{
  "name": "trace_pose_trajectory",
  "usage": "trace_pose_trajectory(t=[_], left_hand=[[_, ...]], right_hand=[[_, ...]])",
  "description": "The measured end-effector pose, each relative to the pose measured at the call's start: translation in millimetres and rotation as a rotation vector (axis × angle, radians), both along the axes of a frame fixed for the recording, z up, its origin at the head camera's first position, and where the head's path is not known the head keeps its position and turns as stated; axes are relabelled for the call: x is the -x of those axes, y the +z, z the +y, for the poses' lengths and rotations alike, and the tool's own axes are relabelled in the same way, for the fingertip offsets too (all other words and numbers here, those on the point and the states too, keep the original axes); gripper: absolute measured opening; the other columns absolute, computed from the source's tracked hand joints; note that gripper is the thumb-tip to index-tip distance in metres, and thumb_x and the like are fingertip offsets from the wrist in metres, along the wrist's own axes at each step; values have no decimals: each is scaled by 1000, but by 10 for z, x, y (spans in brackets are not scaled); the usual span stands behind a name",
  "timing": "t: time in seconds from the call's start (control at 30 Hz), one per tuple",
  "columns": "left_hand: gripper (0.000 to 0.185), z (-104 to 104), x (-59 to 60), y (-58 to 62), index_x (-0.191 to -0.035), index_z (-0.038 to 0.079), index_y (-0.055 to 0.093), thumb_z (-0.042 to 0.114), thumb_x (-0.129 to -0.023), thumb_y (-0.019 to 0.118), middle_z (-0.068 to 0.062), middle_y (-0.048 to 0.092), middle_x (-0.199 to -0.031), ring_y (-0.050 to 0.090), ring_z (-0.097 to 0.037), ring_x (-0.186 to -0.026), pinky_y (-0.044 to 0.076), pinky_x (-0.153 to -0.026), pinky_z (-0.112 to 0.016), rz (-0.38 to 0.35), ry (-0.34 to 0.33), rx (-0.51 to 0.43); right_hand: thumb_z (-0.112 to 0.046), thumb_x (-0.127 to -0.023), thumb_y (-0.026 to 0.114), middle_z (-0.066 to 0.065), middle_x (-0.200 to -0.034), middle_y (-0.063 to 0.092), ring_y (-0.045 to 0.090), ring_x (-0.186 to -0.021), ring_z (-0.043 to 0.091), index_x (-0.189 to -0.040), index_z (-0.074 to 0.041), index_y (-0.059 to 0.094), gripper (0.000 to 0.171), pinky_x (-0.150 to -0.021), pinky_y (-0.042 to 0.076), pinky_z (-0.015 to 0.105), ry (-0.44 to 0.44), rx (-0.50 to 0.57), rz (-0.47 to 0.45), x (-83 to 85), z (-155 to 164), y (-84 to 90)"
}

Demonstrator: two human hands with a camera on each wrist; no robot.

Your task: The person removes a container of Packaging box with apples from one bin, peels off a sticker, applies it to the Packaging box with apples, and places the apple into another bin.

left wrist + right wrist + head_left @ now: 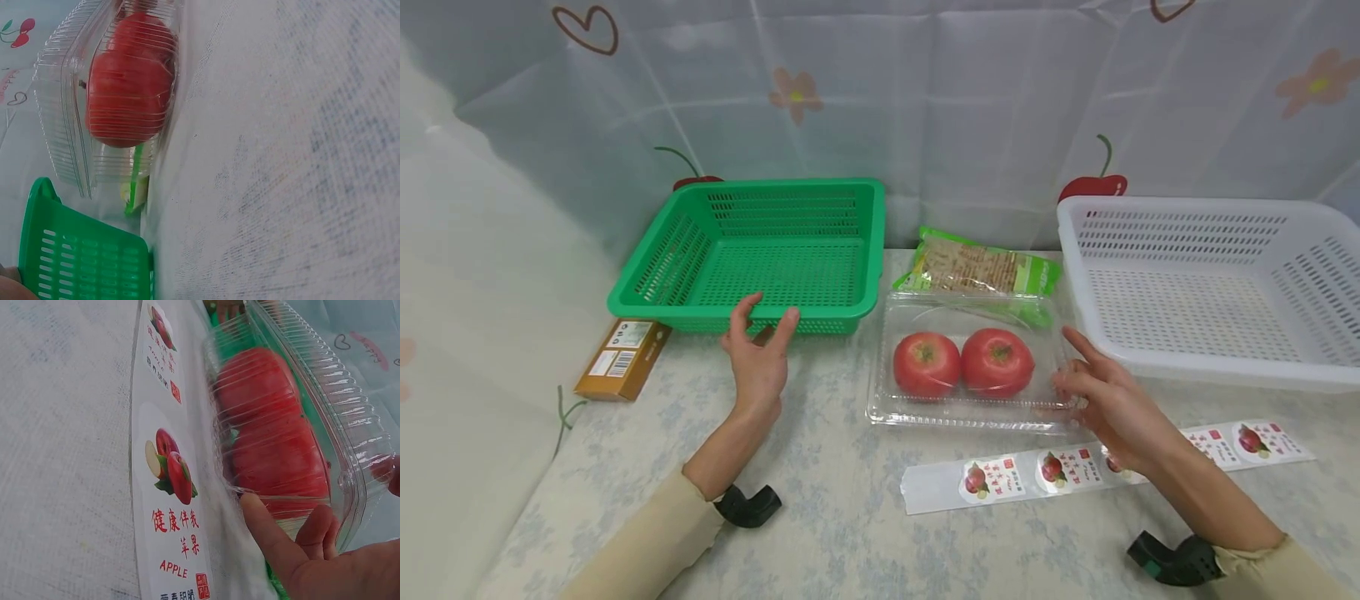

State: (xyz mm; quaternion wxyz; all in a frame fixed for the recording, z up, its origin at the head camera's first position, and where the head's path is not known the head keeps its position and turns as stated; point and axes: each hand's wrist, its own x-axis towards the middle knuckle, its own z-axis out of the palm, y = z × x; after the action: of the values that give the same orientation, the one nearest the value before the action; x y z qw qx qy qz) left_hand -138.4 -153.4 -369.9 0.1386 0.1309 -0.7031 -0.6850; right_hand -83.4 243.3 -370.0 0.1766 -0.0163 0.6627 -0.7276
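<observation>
Centrally, on the worktop (820, 517): one clear plastic clamshell box (966, 412), lid closed, holding two red tomatoes (927, 364) side by side.

Right hand (1108, 400): fingers straight and relaxed, gripping nothing; fingertips (259, 509) touch the right end of the clamshell box, as the right wrist view shows.

Left hand (760, 358): raised just in front of the green basket, fingers loosely spread, thumb and forefinger apart, holding nothing; well apart from the clamshell box.

Green slatted plastic basket (760, 250): rear left of the worktop, just left of the clamshell box.

White slatted plastic basket (1210, 283): rear right, its near left corner close to the clamshell box.

Green-edged snack packet (977, 268): lying flat behind the clamshell box, between the two baskets, partly under the box's far edge.

Strip of round apple stickers (1000, 482): on white backing paper, lying in front of the clamshell box and running rightward under the right forearm; printed with red apples, Chinese characters and the word APPLE.

Small brown carton with a barcode label (622, 358): lying flat at the front left corner of the green basket.

Backdrop: translucent sheet (970, 100) printed with hearts, flowers and cherries.
</observation>
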Motion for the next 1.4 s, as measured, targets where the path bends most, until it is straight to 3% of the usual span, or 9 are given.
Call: trace_pose_trajectory(t=[0.27, 0.37, 0.5, 0.67, 0.83, 0.97, 1.07, 1.2, 1.4], left_hand=[[62, -26, -3, 3, -146, 18, 39, 35, -94, 68, -13, 17, -139, 38, -34, -128, 40, -95, -41, -21, 4, 18], [63, -24, 2, 9, -146, 19, 38, 35, -94, 68, -13, 17, -139, 38, -33, -128, 40, -94, -39, -27, -3, 21], [62, -18, 7, 20, -146, 19, 38, 35, -94, 67, -13, 18, -138, 38, -31, -126, 40, -93, -37, -31, -7, 23], [61, -14, 8, 21, -148, 19, 37, 33, -96, 65, -13, 17, -138, 38, -30, -126, 41, -93, -37, -32, -15, 24], [61, -7, 4, 26, -149, 20, 37, 31, -96, 65, -13, 18, -139, 40, -30, -128, 40, -97, -39, -30, -12, 2], [59, 5, -39, 25, -149, 20, 39, 26, -96, 66, -10, 19, -144, 37, -29, -132, 38, -102, -41, -14, 22, -57], [56, 14, -102, 19, -147, 19, 42, 21, -97, 65, -7, 22, -144, 35, -26, -135, 37, -103, -40, 23, 59, -116], [50, 17, -207, 37, -142, 17, 46, 19, -96, 65, -9, 29, -139, 41, -24, -129, 39, -99, -37, 61, 86, -142], [40, 119, -451, 106, -134, 4, 49, 6, -96, 63, -10, 44, -119, 55, -17, -98, 50, -86, -30, 140, -2, -164]], right_hand=[[-23, -104, 49, 6, -102, 53, 54, -102, 19, -159, -15, -2, 76, -93, 47, 37, 5, -107, -5, 20, 5, 3], [-27, -104, 50, 12, -105, 50, 50, -111, 23, -159, -16, -2, 76, -102, 40, 50, -8, -143, -8, 12, -12, 12], [-31, -104, 49, 22, -132, 38, 33, -131, 35, -160, -17, -1, 76, -107, 27, 65, -37, -166, -19, -9, -43, 21], [-35, -104, 49, 25, -140, 30, 28, -130, 36, -160, -17, 0, 75, -107, 22, 69, -63, -194, -33, -32, -55, 18], [-36, -106, 44, 24, -141, 29, 36, -128, 38, -159, -11, 1, 73, -104, 39, 54, -34, -227, -35, -90, -2, 63], [-37, -105, 46, 25, -141, 30, 44, -126, 49, -159, -11, 2, 74, -79, 56, 35, -12, -304, -17, -196, 70, 131], [-34, -105, 49, 24, -141, 33, 59, -114, 44, -158, -11, 4, 74, -68, 55, 33, 10, -385, 40, -310, 125, 191], [-24, -104, 51, 20, -140, 37, 67, -103, 25, -158, -10, 9, 70, -75, 55, 34, 27, -470, 159, -481, 182, 250], [3, -96, 59, 9, -106, 41, 65, -90, 13, -152, -11, 33, 63, -64, 59, 35, -112, -482, 409, -694, 149, 265]])
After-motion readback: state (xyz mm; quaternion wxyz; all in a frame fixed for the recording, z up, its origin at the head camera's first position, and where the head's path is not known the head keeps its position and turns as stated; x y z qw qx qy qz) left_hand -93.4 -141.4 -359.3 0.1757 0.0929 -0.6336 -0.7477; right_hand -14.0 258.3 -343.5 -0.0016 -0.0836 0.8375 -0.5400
